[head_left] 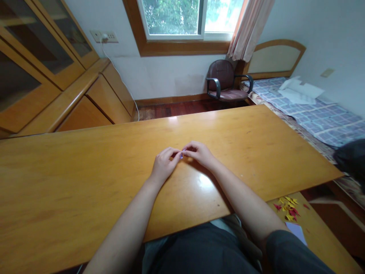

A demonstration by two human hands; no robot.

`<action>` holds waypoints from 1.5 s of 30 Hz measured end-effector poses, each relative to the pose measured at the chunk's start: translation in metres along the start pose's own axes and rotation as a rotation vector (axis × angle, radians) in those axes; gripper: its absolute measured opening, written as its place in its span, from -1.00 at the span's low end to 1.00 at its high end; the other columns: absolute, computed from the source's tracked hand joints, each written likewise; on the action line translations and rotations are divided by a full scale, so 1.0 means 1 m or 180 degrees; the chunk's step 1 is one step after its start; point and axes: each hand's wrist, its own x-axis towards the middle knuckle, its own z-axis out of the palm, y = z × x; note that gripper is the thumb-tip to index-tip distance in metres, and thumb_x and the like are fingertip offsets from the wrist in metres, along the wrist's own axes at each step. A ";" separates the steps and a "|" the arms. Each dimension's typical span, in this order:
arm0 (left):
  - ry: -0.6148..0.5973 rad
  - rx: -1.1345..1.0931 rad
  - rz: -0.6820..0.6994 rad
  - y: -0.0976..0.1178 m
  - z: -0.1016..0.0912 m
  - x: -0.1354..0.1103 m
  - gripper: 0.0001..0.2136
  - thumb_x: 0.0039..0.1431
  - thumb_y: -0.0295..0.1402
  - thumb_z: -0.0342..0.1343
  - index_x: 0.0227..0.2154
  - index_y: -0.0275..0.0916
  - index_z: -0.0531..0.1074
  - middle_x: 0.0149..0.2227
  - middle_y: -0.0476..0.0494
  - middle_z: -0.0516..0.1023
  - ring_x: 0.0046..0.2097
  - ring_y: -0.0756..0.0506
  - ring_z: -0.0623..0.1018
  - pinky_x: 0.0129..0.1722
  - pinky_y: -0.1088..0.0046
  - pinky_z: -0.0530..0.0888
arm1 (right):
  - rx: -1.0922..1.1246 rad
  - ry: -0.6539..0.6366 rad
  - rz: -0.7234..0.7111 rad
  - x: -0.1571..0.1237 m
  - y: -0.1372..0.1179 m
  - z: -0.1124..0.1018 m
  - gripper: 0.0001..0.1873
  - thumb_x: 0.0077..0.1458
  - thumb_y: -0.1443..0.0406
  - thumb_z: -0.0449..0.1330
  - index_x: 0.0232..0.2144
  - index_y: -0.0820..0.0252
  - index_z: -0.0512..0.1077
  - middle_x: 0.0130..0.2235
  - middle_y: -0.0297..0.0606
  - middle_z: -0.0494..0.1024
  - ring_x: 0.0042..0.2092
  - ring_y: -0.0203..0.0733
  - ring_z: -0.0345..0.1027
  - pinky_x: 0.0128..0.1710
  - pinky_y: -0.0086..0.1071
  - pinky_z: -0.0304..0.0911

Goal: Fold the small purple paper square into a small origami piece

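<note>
Above the middle of the wooden table (85,182), a tiny piece of folded purple paper (181,156) sits between my fingertips. My left hand (165,163) pinches it from the left, thumb against forefinger. From the other side my right hand (200,154) grips it in a similar pinch. Most of the paper is hidden by the fingers, so its folded shape cannot be made out. Both forearms reach in over the table's near edge.
To the lower right, a lower wooden surface bears several small yellow and red folded paper pieces (289,209) and a lilac sheet or stack of paper (296,233). Beyond the table stand an armchair (224,78), a bed (313,114) and a wooden cabinet (68,91).
</note>
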 end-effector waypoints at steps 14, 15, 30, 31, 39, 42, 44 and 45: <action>0.0004 -0.0045 -0.0031 0.002 -0.001 -0.001 -0.83 0.30 -0.28 0.07 -0.32 -0.20 0.52 -0.35 -0.10 0.60 -0.30 -0.07 0.56 -0.24 0.41 0.47 | 0.0374 0.0051 0.0060 0.000 -0.001 0.004 -0.76 0.05 0.15 0.31 -0.38 0.24 0.52 -0.41 -0.29 0.57 -0.36 -0.26 0.41 -0.30 -0.38 0.32; 0.0014 -0.0063 -0.0039 0.002 -0.001 -0.001 -0.84 0.30 -0.28 0.07 -0.32 -0.20 0.52 -0.34 -0.10 0.60 -0.30 -0.07 0.56 -0.24 0.41 0.47 | 0.0368 0.0064 0.0055 0.000 -0.002 0.004 -0.76 0.06 0.15 0.30 -0.38 0.24 0.52 -0.41 -0.29 0.57 -0.36 -0.26 0.41 -0.29 -0.38 0.32; 0.0104 -0.0154 -0.0220 0.003 -0.001 0.000 -0.89 0.23 -0.35 0.12 -0.40 -0.19 0.49 -0.40 -0.05 0.56 -0.34 -0.04 0.54 -0.26 0.43 0.47 | 0.0887 0.0344 0.0292 0.001 -0.001 0.002 -0.71 0.02 0.10 0.31 -0.38 0.23 0.49 -0.42 -0.31 0.55 -0.38 -0.27 0.40 -0.29 -0.38 0.32; 0.0108 -0.0164 -0.0213 0.003 -0.001 0.000 -0.89 0.23 -0.35 0.12 -0.40 -0.19 0.49 -0.40 -0.05 0.56 -0.33 -0.04 0.54 -0.26 0.43 0.47 | 0.0869 0.0281 0.0316 0.000 -0.002 0.003 -0.71 0.01 0.11 0.32 -0.36 0.23 0.50 -0.41 -0.30 0.56 -0.37 -0.27 0.40 -0.29 -0.38 0.32; 0.0147 -0.0222 -0.0223 0.005 -0.001 0.001 -0.89 0.23 -0.34 0.14 -0.38 -0.22 0.51 -0.38 -0.06 0.57 -0.32 -0.04 0.54 -0.25 0.45 0.46 | 0.0514 0.0153 0.0179 -0.001 -0.003 0.005 -0.76 0.02 0.15 0.32 -0.36 0.23 0.55 -0.36 -0.28 0.57 -0.32 -0.25 0.39 -0.26 -0.38 0.27; 0.0134 -0.0200 -0.0172 0.003 -0.001 0.000 -0.89 0.24 -0.34 0.14 -0.37 -0.22 0.51 -0.38 -0.06 0.56 -0.32 -0.04 0.54 -0.24 0.45 0.45 | 0.0540 0.0176 0.0162 -0.001 -0.003 0.005 -0.76 0.02 0.15 0.32 -0.36 0.22 0.55 -0.35 -0.28 0.57 -0.30 -0.25 0.39 -0.25 -0.38 0.26; 0.0141 -0.0125 -0.0074 0.002 -0.001 0.000 -0.89 0.25 -0.34 0.12 -0.35 -0.22 0.51 -0.37 -0.07 0.56 -0.31 -0.04 0.54 -0.23 0.44 0.45 | 0.0569 0.0186 0.0135 -0.002 -0.003 0.005 -0.77 0.03 0.16 0.32 -0.36 0.21 0.55 -0.34 -0.28 0.58 -0.30 -0.25 0.39 -0.24 -0.38 0.26; 0.0152 -0.0048 0.0000 0.001 -0.001 0.000 -0.89 0.26 -0.34 0.12 -0.33 -0.22 0.50 -0.36 -0.07 0.56 -0.30 -0.04 0.54 -0.23 0.44 0.45 | 0.0587 0.0200 0.0127 -0.002 -0.003 0.006 -0.78 0.03 0.16 0.32 -0.36 0.21 0.55 -0.35 -0.28 0.58 -0.30 -0.26 0.39 -0.25 -0.38 0.26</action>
